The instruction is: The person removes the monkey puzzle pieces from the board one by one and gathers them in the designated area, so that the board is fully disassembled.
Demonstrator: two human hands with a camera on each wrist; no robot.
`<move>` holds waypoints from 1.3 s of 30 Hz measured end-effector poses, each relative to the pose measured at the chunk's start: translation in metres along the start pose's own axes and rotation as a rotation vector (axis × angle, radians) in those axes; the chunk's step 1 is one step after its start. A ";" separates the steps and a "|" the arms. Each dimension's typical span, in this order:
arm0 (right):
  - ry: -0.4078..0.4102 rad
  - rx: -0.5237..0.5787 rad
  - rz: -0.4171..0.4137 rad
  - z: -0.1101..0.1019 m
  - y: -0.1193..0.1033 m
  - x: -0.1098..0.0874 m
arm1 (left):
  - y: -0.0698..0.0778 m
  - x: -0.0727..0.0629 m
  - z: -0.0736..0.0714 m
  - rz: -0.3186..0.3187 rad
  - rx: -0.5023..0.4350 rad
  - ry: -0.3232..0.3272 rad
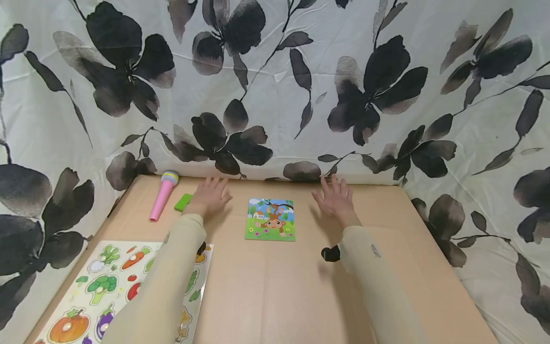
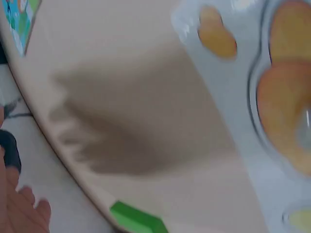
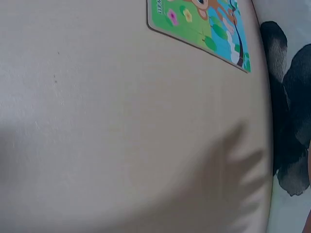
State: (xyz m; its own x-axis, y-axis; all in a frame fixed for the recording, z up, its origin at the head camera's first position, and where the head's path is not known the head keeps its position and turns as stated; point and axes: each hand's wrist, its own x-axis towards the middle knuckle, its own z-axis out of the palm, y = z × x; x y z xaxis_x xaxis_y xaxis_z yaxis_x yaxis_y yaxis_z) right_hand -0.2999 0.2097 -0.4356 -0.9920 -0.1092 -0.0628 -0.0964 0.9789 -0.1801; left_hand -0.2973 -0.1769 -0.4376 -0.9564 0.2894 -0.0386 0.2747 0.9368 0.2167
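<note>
While the left sleeve (image 1: 159, 282) hides much of it, veg board (image 1: 70, 297) at eight o'clock from monkey panel (image 1: 270, 220) runs off frame. Between nine and ten: pink mic (image 1: 162, 197); green block (image 1: 183, 202), partly behind left hand (image 1: 209, 197), fingers spread straight. Panel flat between hands; lettering cropped in right wrist view, illegible. Right hand (image 1: 337, 199), between two and three, fingers spread straight; right sleeve (image 1: 384, 291) print unreadable.

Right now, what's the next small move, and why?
Probably bring the left hand and right hand inward to the monkey picture: it lies flat and uncovered on the table between them, and both hands are open, holding nothing.
</note>
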 end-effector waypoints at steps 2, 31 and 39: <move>0.003 0.011 -0.014 0.002 -0.003 0.000 | 0.006 0.003 0.006 0.069 -0.101 -0.031; -0.021 0.443 -0.330 0.039 -0.063 0.019 | 0.036 -0.003 0.057 0.076 -0.569 -0.029; -0.039 0.671 -0.280 0.048 -0.090 0.022 | 0.033 -0.005 0.058 0.079 -0.586 -0.029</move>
State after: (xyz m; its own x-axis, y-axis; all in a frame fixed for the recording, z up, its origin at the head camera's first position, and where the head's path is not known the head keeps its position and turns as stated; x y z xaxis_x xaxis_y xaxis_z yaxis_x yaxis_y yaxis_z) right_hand -0.3092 0.1110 -0.4676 -0.9327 -0.3583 0.0409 -0.2629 0.5979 -0.7572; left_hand -0.2780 -0.1355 -0.4866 -0.9299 0.3669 -0.0253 0.2368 0.6499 0.7222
